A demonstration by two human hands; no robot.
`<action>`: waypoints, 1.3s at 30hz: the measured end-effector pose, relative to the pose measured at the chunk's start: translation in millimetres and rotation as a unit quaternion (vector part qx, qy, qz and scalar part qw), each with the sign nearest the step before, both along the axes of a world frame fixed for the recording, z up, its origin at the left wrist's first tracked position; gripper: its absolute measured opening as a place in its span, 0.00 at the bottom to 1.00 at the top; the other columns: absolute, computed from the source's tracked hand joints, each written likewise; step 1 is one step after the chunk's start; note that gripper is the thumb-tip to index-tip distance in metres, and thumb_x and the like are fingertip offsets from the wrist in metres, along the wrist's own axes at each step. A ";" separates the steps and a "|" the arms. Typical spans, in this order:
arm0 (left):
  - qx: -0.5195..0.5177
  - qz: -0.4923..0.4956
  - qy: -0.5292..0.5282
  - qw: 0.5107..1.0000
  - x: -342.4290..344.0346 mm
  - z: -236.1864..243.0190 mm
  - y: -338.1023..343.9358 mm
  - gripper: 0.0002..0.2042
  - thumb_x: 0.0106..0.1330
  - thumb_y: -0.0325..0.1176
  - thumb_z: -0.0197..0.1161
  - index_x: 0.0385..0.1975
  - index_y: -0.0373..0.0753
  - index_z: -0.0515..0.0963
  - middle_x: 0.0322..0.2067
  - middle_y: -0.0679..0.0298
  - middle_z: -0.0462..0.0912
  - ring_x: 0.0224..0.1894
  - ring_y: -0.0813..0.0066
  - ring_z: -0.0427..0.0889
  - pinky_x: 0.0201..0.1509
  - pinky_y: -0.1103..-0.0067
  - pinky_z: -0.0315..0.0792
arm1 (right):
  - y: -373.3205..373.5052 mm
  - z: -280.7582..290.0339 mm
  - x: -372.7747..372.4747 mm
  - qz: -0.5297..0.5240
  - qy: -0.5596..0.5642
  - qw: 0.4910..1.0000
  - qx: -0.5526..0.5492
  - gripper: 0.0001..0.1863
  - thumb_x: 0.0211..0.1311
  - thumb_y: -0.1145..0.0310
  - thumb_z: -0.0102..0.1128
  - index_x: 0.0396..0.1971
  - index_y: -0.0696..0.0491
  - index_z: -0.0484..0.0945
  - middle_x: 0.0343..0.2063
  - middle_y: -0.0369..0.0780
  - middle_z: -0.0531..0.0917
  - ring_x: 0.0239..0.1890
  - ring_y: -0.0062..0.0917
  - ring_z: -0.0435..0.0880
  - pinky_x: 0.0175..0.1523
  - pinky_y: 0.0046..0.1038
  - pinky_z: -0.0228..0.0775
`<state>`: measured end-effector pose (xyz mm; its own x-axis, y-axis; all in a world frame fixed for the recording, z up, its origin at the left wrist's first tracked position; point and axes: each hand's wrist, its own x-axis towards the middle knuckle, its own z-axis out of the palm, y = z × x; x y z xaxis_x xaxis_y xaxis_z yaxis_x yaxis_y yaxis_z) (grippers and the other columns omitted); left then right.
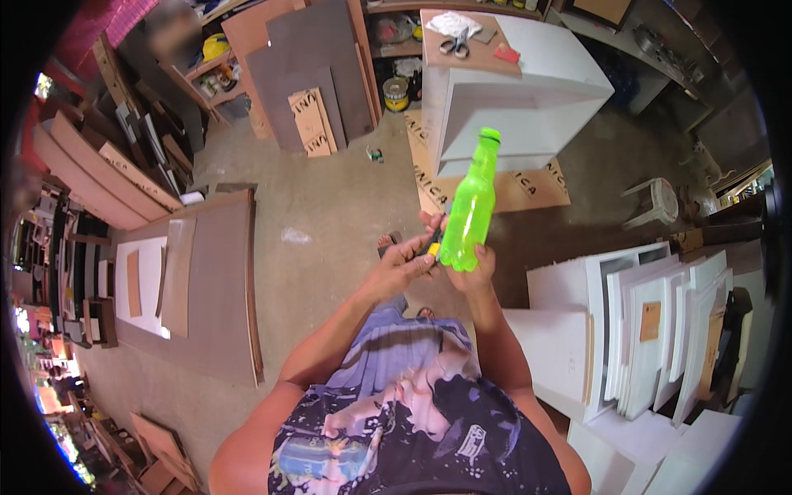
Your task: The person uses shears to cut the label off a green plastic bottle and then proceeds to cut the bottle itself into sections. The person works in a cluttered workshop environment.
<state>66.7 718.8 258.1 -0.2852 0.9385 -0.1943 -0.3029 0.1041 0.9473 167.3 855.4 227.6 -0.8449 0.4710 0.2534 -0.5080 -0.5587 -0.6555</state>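
Observation:
A bright green plastic bottle with a green cap is held up in front of my body, tilted slightly right at the top. My right hand grips its lower part, the thumb against the side; the bottle hides most of the palm. Close against the bottle's left side, my left hand pinches a small black and yellow tool. Fingers and bottle cover part of that tool, so its exact kind cannot be made out.
Ahead stands a white cabinet on cardboard, with scissors on top. White panels and a white stool are at right. A low stack of brown boards lies left. A can stands by the far shelves.

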 end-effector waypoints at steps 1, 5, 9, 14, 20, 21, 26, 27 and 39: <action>0.016 -0.006 -0.004 1.000 -10.5 -9.4 10.6 0.22 0.76 0.38 0.56 0.65 0.33 0.67 0.43 0.68 0.80 0.39 0.84 0.77 0.44 0.83 0.73 | 9.3 -3.1 -9.2 -0.006 0.003 1.000 0.002 0.38 0.54 0.39 0.58 0.52 0.59 0.71 0.48 0.42 0.72 0.68 0.43 0.63 0.75 0.44 0.45; 0.063 -0.030 -0.005 0.998 -55.4 -24.1 58.4 0.21 0.76 0.37 0.55 0.63 0.32 0.68 0.41 0.68 0.79 0.38 0.83 0.77 0.43 0.82 0.73 | 40.1 12.3 -52.2 -0.069 0.007 0.997 0.044 0.38 0.53 0.42 0.64 0.54 0.58 0.70 0.48 0.41 0.71 0.60 0.31 0.69 0.78 0.50 0.41; 0.090 -0.098 0.001 0.991 -119.5 -9.0 103.1 0.20 0.77 0.36 0.54 0.62 0.32 0.69 0.46 0.68 0.79 0.42 0.83 0.77 0.47 0.82 0.73 | 73.7 28.8 -97.4 -0.082 -0.030 0.995 0.043 0.44 0.46 0.43 0.72 0.57 0.56 0.68 0.51 0.41 0.70 0.62 0.32 0.69 0.71 0.45 0.57; 0.141 -0.021 0.053 0.988 -178.7 -3.0 155.8 0.23 0.78 0.35 0.52 0.69 0.34 0.63 0.56 0.70 0.74 0.52 0.84 0.72 0.54 0.83 0.68 | 106.0 21.1 -150.4 -0.107 -0.073 0.990 0.055 0.48 0.46 0.46 0.74 0.63 0.56 0.65 0.55 0.43 0.72 0.62 0.33 0.71 0.65 0.37 0.66; 0.034 -0.003 -0.068 0.997 -228.9 -8.4 182.0 0.18 0.79 0.41 0.50 0.59 0.34 0.71 0.49 0.67 0.80 0.45 0.83 0.79 0.48 0.83 0.74 | 136.2 34.0 -212.4 -0.062 -0.063 0.996 0.015 0.48 0.48 0.52 0.74 0.66 0.58 0.62 0.56 0.42 0.74 0.55 0.28 0.76 0.59 0.31 0.71; 0.030 0.011 -0.077 0.996 -238.1 -17.6 187.7 0.17 0.79 0.41 0.51 0.56 0.35 0.73 0.46 0.68 0.82 0.41 0.85 0.80 0.44 0.84 0.75 | 143.0 36.5 -221.6 -0.038 -0.081 0.996 0.021 0.48 0.48 0.52 0.74 0.66 0.58 0.62 0.56 0.42 0.74 0.55 0.27 0.77 0.58 0.30 0.71; 0.010 0.122 -0.098 0.988 -271.9 -30.6 209.7 0.12 0.73 0.36 0.58 0.51 0.39 0.75 0.41 0.67 0.83 0.36 0.82 0.81 0.39 0.82 0.77 | 178.6 36.1 -260.6 0.102 -0.154 0.980 0.077 0.45 0.49 0.56 0.74 0.65 0.57 0.63 0.53 0.41 0.76 0.52 0.24 0.76 0.56 0.28 0.71; -0.004 0.136 -0.078 0.988 -281.3 -37.6 211.2 0.13 0.70 0.33 0.60 0.52 0.39 0.74 0.43 0.64 0.82 0.38 0.79 0.83 0.41 0.79 0.79 | 183.2 36.9 -271.0 0.124 -0.160 0.974 0.098 0.43 0.49 0.58 0.73 0.64 0.56 0.63 0.51 0.40 0.76 0.52 0.23 0.76 0.55 0.27 0.71; -0.021 0.370 -0.157 0.915 -429.0 -91.1 208.7 0.16 0.72 0.36 0.57 0.55 0.38 0.75 0.42 0.65 0.82 0.41 0.75 0.82 0.46 0.75 0.78 | 207.6 -2.3 -460.1 0.306 -0.189 0.917 0.175 0.44 0.47 0.58 0.71 0.65 0.56 0.64 0.53 0.37 0.74 0.56 0.25 0.72 0.63 0.29 0.64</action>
<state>-362.3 927.5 167.0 -0.7643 0.5006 -0.4065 -0.5611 -0.2055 0.8018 -292.8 1062.9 225.3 -0.9825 -0.1734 -0.0677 0.1309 -0.3855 -0.9134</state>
